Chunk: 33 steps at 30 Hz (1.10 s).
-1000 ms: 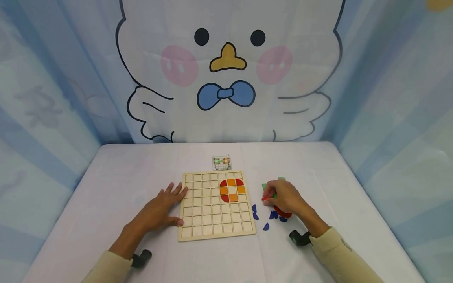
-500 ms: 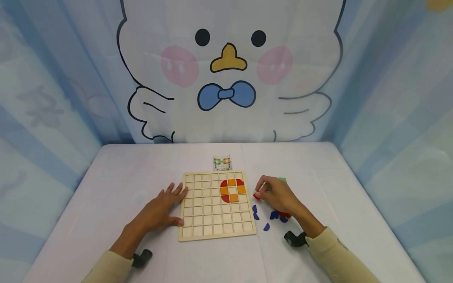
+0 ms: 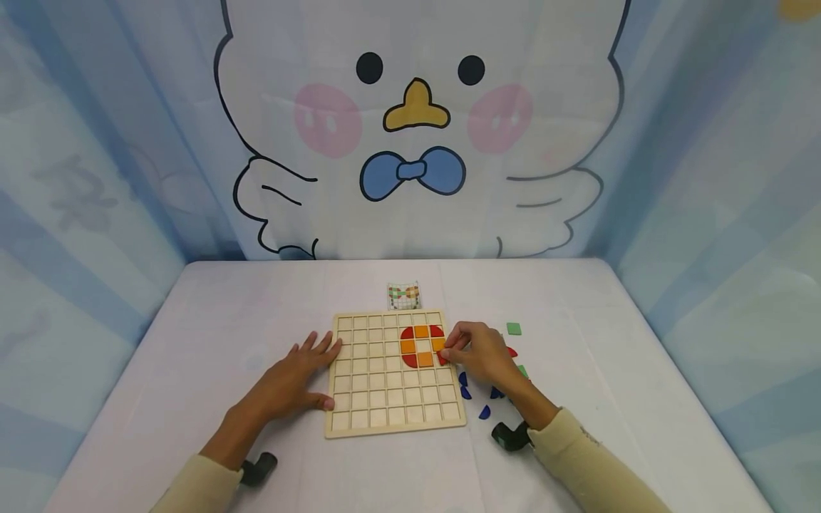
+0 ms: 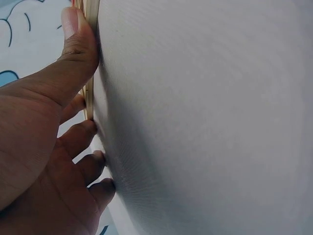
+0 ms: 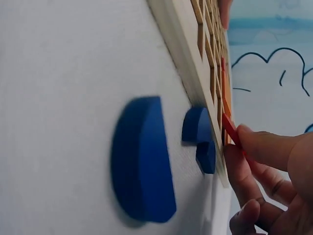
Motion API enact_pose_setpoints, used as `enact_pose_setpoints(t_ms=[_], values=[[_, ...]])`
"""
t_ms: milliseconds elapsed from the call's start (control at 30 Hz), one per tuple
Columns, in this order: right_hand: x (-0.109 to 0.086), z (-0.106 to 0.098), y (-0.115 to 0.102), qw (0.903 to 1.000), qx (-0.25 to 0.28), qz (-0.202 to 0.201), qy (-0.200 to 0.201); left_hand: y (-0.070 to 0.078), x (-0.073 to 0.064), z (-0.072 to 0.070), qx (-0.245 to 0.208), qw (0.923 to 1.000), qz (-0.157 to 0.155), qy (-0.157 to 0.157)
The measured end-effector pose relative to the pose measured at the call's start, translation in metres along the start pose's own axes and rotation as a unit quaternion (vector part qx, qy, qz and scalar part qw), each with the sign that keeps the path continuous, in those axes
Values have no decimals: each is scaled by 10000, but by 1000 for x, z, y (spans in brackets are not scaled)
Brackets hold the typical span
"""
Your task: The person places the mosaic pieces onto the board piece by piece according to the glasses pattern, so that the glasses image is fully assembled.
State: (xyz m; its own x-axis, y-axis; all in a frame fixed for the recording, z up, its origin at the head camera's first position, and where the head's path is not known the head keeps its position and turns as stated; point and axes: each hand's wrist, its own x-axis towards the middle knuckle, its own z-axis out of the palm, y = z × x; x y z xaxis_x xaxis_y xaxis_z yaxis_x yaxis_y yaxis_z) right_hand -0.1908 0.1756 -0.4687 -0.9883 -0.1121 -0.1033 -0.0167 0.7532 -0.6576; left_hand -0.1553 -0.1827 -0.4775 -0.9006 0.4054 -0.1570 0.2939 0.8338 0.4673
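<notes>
The right hand (image 3: pixel 477 353) pinches a red piece (image 3: pixel 442 358), partly hidden by its grip, at the board's (image 3: pixel 383 381) far right. The left hand (image 3: pixel 291 379), grip spread wide, touches its left edge. The right forearm (image 3: pixel 531 403) partly covers blue pieces (image 3: pixel 496 392).

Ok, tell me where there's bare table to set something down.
Bare white tabletop lies left of the left hand, on the near side of the board between the wrist cameras, and right of the green pieces. Crowded: the board's right side, with the right hand pinching a red piece and loose blue pieces nearby.
</notes>
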Motion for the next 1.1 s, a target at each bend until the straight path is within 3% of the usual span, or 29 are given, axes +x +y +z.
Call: enact_pose_setpoints(t_ms=[400, 1100], values=[[0, 8, -6, 9990, -438, 100, 75, -1, 0, 0, 42, 9999, 104, 44], [2, 10, -4, 9991, -405, 34, 153, 1, -2, -1, 60, 10000, 45, 18]])
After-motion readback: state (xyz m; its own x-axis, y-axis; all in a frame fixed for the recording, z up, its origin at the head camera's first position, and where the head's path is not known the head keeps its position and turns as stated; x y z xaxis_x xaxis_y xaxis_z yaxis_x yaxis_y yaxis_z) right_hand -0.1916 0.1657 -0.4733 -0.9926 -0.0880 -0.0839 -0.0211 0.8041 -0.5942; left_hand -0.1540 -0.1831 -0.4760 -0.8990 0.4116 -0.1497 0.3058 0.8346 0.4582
